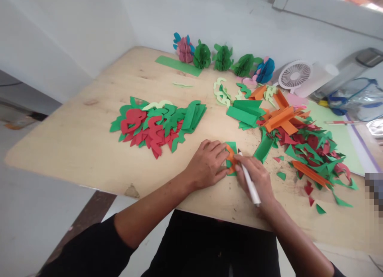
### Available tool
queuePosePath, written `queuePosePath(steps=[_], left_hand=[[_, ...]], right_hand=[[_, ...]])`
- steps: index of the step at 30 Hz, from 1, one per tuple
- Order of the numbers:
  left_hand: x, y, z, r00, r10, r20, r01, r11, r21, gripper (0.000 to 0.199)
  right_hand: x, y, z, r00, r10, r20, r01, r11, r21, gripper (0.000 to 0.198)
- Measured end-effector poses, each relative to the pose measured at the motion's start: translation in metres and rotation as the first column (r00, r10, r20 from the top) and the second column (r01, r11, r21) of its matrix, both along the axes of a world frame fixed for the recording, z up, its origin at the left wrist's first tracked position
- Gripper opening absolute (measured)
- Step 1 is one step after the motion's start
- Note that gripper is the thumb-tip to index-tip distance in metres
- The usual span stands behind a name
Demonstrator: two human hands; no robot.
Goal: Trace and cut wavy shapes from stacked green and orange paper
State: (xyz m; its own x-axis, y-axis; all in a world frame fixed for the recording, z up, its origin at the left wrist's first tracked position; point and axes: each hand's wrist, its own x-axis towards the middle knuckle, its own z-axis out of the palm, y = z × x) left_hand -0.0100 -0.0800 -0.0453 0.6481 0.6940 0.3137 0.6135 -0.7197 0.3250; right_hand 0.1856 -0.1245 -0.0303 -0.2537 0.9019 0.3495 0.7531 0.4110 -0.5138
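A small green paper piece (231, 146) lies near the table's front edge, with an orange paper cutout (231, 153) on top of it. From the left, my left hand (208, 164) rests flat over their edge, fingers stretched out and fingertips on the papers. My right hand (257, 175) is closed around a white marker (250, 185) with a dark tip pointing away from me. The fingertips of that hand touch the orange cutout's right side. Part of both papers is hidden under my fingers.
Left of my hands lies a pile of red and green cutouts (155, 129). Paper scraps (317, 149) and folded orange strips (279, 119) spread on the right. Paper honeycomb figures (223, 58), a white fan (295, 75) and a bottle (344, 75) stand along the wall.
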Motion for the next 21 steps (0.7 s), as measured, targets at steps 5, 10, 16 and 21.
queuePosePath(steps=[5, 10, 16, 21], left_hand=[[-0.001, 0.0, 0.0, 1.0, -0.015, 0.013, 0.015, 1.0, -0.025, 0.041], [-0.001, 0.001, 0.001, 1.0, -0.023, 0.01, 0.023, 0.998, -0.055, 0.041], [-0.002, 0.001, 0.002, 0.999, -0.021, 0.033, 0.023, 0.997, -0.072, 0.043], [-0.002, 0.002, 0.003, 1.0, -0.017, 0.026, 0.018, 0.997, -0.073, 0.04]], right_hand=[[-0.007, 0.021, 0.011, 0.885, -0.204, -0.42, 0.069, 0.947, -0.315, 0.031], [-0.019, 0.048, 0.006, 0.774, -0.345, -0.531, 0.075, 0.882, -0.465, 0.026], [-0.025, 0.062, 0.0, 0.748, -0.353, -0.562, 0.073, 0.885, -0.459, 0.018], [-0.028, 0.065, -0.003, 0.757, -0.321, -0.57, 0.066, 0.905, -0.421, 0.019]])
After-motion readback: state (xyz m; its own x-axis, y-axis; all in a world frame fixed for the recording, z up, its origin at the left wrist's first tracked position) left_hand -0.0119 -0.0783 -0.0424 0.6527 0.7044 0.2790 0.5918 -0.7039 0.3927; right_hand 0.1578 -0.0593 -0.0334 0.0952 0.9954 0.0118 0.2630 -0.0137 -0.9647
